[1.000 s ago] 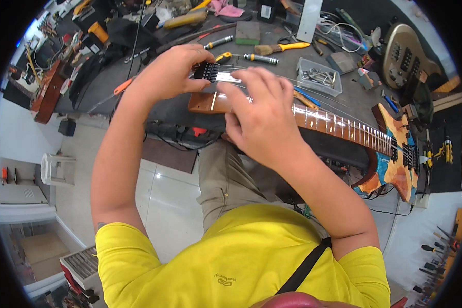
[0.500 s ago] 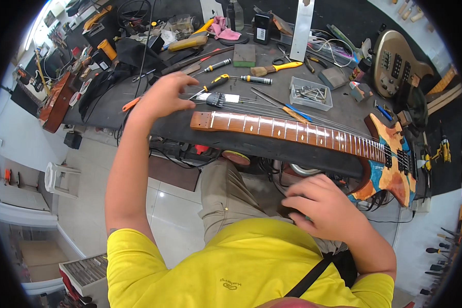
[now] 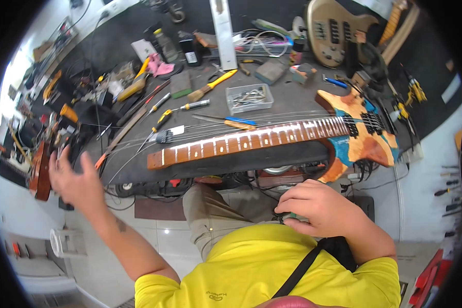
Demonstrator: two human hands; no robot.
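Observation:
A wood and blue electric guitar lies along the bench's front edge, its fretboard reaching leftward. Loose strings and a dark block lie beyond the neck, beside a white card. My left hand is raised at the bench's left end with fingers spread and holds nothing. My right hand is down by my stomach, below the guitar body, fingers curled beside a small green thing; whether it holds that, I cannot tell.
The cluttered bench holds a clear box of metal parts, a yellow-handled brush, several tools and an upright white bar. A gold guitar stands behind; a brown guitar is at the left. A white stool stands below.
Both hands left the dark block above the neck. The left moved left and down, fingers spreading; the right dropped toward my stomach. The view has shifted.

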